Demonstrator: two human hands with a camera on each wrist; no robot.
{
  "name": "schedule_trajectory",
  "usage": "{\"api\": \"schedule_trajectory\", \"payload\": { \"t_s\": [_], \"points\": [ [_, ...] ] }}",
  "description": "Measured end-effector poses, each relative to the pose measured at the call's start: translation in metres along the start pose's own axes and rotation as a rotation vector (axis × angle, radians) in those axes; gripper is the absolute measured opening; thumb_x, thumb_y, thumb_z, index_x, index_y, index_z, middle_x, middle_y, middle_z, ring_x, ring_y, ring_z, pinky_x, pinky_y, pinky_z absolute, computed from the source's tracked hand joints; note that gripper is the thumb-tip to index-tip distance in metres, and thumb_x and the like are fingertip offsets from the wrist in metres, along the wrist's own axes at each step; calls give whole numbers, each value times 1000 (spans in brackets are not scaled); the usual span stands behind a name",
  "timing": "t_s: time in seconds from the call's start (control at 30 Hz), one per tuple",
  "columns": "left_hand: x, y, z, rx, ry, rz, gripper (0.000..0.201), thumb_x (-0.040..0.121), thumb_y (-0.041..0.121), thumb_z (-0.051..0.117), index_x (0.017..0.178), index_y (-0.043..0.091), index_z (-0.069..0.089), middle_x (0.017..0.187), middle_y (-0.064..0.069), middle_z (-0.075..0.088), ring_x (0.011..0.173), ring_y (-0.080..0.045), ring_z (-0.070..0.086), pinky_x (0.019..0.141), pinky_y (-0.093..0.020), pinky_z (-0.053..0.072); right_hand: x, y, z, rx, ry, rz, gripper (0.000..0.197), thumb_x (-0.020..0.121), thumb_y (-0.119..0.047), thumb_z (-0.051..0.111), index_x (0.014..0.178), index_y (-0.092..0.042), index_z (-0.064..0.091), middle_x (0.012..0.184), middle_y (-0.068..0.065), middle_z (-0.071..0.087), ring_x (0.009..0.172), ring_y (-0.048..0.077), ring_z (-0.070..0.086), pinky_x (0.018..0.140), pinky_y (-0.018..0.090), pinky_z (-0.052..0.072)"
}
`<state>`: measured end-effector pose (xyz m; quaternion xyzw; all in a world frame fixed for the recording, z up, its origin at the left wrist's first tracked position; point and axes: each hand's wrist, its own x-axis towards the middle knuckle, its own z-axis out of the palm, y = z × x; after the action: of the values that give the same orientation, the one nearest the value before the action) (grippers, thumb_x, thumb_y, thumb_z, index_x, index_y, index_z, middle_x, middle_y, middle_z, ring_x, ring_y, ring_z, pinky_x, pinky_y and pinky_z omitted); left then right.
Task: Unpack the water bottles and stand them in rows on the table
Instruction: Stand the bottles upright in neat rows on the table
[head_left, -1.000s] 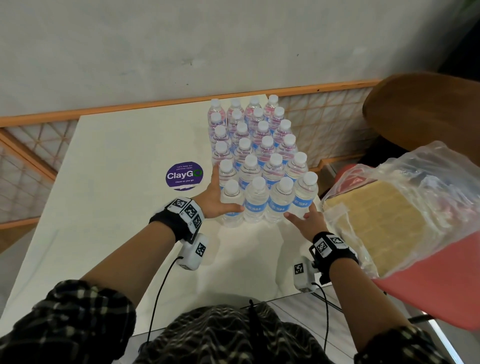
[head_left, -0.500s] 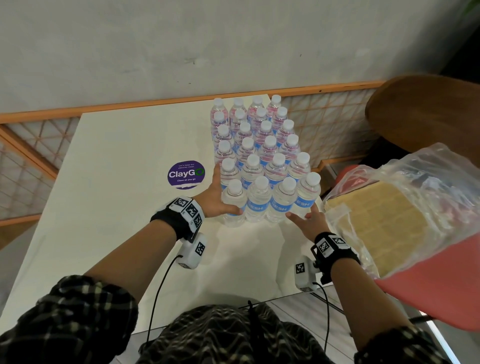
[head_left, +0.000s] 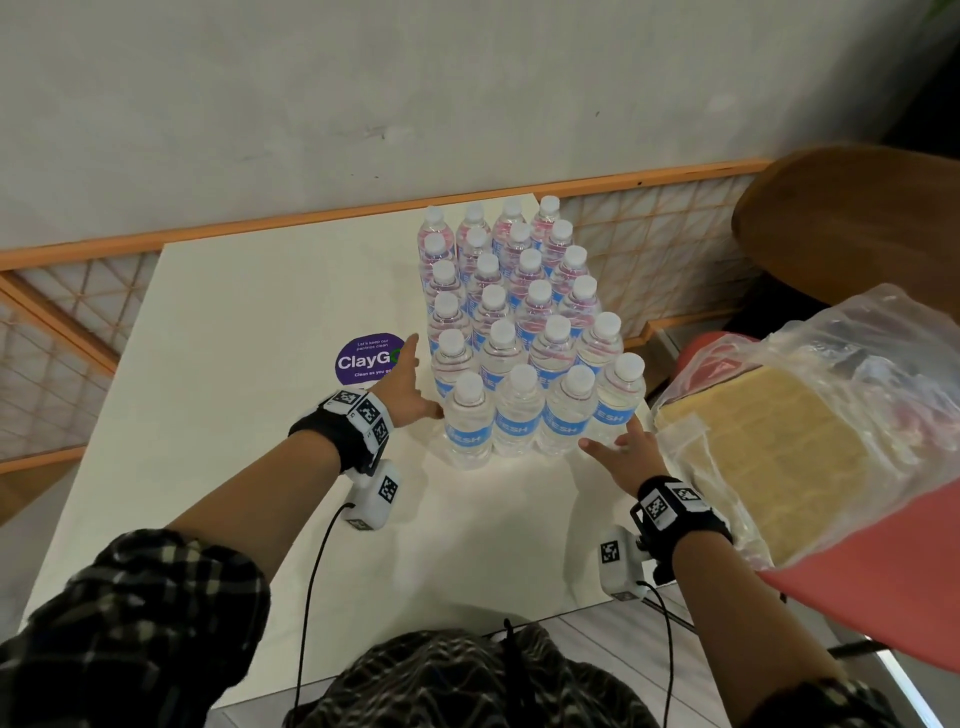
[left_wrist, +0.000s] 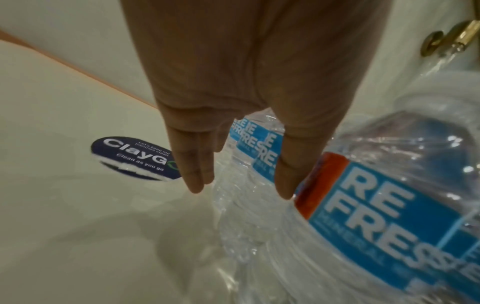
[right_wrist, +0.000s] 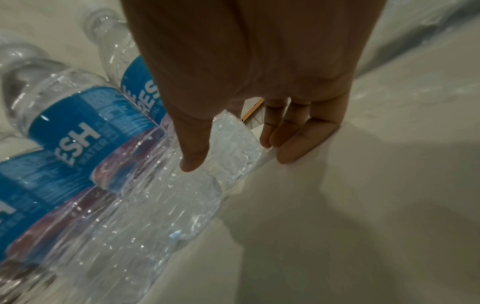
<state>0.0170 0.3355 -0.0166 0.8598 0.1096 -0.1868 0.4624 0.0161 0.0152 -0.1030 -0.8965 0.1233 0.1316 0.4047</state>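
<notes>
Several clear water bottles (head_left: 519, 332) with white caps and blue labels stand in rows of four on the white table (head_left: 234, 415), toward its right edge. My left hand (head_left: 415, 384) is at the left of the front row, fingers straight and pointing away. In the left wrist view the left hand (left_wrist: 233, 181) has its thumb against the front-left bottle (left_wrist: 389, 216). My right hand (head_left: 615, 441) is open beside the front-right bottle (head_left: 615, 405). In the right wrist view the right hand (right_wrist: 239, 158) has thumb and fingers on either side of that bottle's base (right_wrist: 228, 144), holding nothing.
A purple round ClayGo sticker (head_left: 366, 358) lies left of the bottles. To the right, off the table, a clear plastic bag (head_left: 831, 395) with a cardboard tray rests on something red. A round wooden table (head_left: 857, 218) and an orange-framed lattice rail (head_left: 649, 249) lie behind.
My left hand has let go of the front-left bottle; its fingers now point straight ahead along the block's left side. The right hand stays by the front-right bottle.
</notes>
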Motion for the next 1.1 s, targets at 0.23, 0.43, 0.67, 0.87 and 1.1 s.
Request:
{"api": "schedule_trajectory", "payload": {
  "t_s": [0.23,0.43,0.67,0.87,1.1],
  "points": [
    [12,22,3,94,-30,132,145,45,42,82,148,9,-16,155,-12,18,141,-27,28,114,-47,29,12,4,-2,-15,-72,31,77,79,-53,64,143,-31,28,119,12,53,95,23,56,93,46,49],
    [22,17,8,61,-7,155,140,38,57,68,147,13,-7,147,-13,32,132,-26,41,109,-38,34,17,6,-2,-28,-94,40,71,79,-53,63,139,-29,33,113,11,54,92,25,58,88,50,53],
    [25,16,5,85,-26,175,142,40,57,70,148,11,-10,152,-13,24,137,-28,36,113,-49,30,17,6,-3,-14,-104,42,70,76,-56,65,134,-29,38,106,14,55,88,27,59,85,50,54],
    [20,2,4,275,-29,6,130,61,14,83,150,17,-11,152,-13,27,130,-31,44,105,-48,41,15,6,-3,-11,-99,36,76,74,-55,67,138,-29,34,109,15,56,85,25,59,85,49,54],
    [6,-23,23,547,-275,-173,102,61,57,80,144,19,34,141,0,43,129,-22,45,109,-37,38,15,4,0,-42,-68,52,77,75,-58,65,139,-28,34,113,10,55,92,28,61,90,47,51]
  ]
}}
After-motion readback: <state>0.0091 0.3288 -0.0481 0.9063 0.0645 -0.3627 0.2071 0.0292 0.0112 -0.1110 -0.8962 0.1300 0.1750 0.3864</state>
